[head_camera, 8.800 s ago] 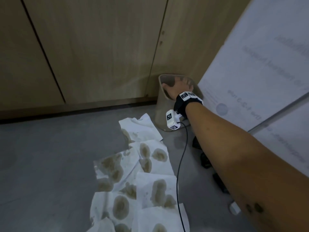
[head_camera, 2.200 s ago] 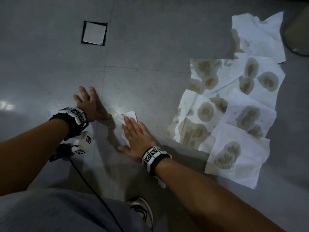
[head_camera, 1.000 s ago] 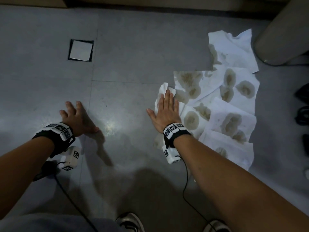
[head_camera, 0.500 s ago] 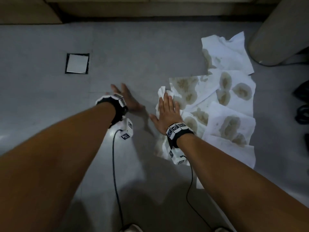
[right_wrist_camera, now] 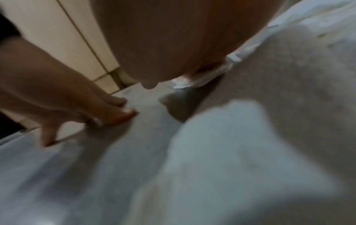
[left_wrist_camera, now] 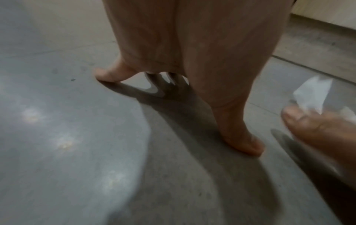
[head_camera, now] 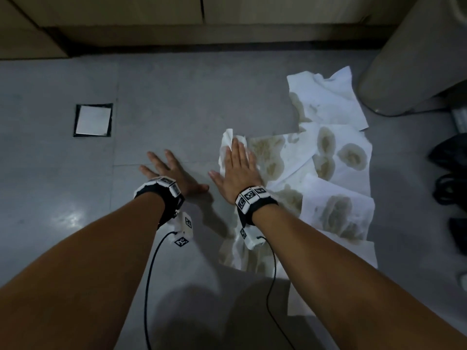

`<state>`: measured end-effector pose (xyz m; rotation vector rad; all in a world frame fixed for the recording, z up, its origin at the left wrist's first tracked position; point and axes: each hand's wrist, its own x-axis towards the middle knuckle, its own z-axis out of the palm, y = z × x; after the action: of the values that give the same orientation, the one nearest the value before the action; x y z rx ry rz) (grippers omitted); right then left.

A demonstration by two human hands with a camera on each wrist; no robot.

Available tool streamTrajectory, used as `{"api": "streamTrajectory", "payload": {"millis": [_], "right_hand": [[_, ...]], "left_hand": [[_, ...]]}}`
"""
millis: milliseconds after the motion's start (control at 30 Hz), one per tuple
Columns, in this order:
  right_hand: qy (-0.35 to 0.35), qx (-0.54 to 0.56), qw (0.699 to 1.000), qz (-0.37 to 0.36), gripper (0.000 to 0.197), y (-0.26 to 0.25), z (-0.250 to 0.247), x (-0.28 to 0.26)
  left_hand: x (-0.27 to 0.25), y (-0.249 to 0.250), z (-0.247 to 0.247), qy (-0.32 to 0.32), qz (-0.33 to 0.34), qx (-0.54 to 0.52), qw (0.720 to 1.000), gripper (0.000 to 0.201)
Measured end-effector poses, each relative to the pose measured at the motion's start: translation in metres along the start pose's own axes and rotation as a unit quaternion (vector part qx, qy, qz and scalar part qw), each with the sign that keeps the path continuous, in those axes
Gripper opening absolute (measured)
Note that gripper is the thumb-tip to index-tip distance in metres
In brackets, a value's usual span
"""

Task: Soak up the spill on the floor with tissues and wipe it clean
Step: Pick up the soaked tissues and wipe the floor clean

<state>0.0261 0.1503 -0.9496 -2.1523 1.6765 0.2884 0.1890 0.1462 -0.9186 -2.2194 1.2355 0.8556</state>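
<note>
Right hand (head_camera: 238, 170) lay flat, fingers straight and together, pressing a crumpled tissue (head_camera: 227, 145) onto the grey floor (head_camera: 177, 97) — tissue under the fingers and palm, its top edge poking out past the fingertips. It touched the left edge of the stained tissues (head_camera: 328, 160). Left hand (head_camera: 171, 173) was just beside — fingers spread, flat on bare floor, holding nothing.

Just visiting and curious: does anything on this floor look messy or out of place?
Yes. A patch of white tissues lies spread on the grey floor, blotched with brownish wet stains from a spill. The right hand presses flat on a crumpled tissue at the patch's left edge.
</note>
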Motion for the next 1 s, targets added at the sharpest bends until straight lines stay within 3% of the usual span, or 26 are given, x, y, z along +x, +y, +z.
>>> {"api": "streamTrajectory", "payload": {"millis": [133,300,467,667,767,900,1000], "right_hand": [[-0.033,-0.013,0.999,0.003,0.087,0.004,-0.003,0.006],[-0.004,0.000,1.000,0.013,0.087,0.017,-0.029,0.029],[-0.033,-0.016,0.999,0.026,0.088,0.037,-0.028,0.039],[-0.016,0.003,0.989,0.144,0.087,0.080,-0.046,0.048],[-0.016,0.006,0.990,0.140,0.087,0.094,-0.044,0.041],[-0.046,0.011,0.989,0.137,0.073,0.097,-0.061,0.046],[-0.001,-0.037,0.994,0.105,0.048,0.103,-0.090,0.048]], "left_hand": [[0.001,0.001,-0.003,-0.008,0.005,0.002,1.000,0.153],[-0.005,0.002,-0.007,-0.021,-0.004,-0.004,1.000,0.153],[-0.006,0.003,-0.012,-0.030,-0.013,-0.018,0.999,0.152],[-0.009,0.006,-0.008,-0.012,-0.009,-0.038,0.999,0.148],[-0.006,0.005,-0.009,-0.015,-0.008,-0.038,0.999,0.151],[-0.008,0.004,-0.007,-0.005,-0.007,-0.050,0.999,0.151],[-0.013,0.006,-0.009,-0.010,-0.003,-0.057,0.998,0.147]]}}
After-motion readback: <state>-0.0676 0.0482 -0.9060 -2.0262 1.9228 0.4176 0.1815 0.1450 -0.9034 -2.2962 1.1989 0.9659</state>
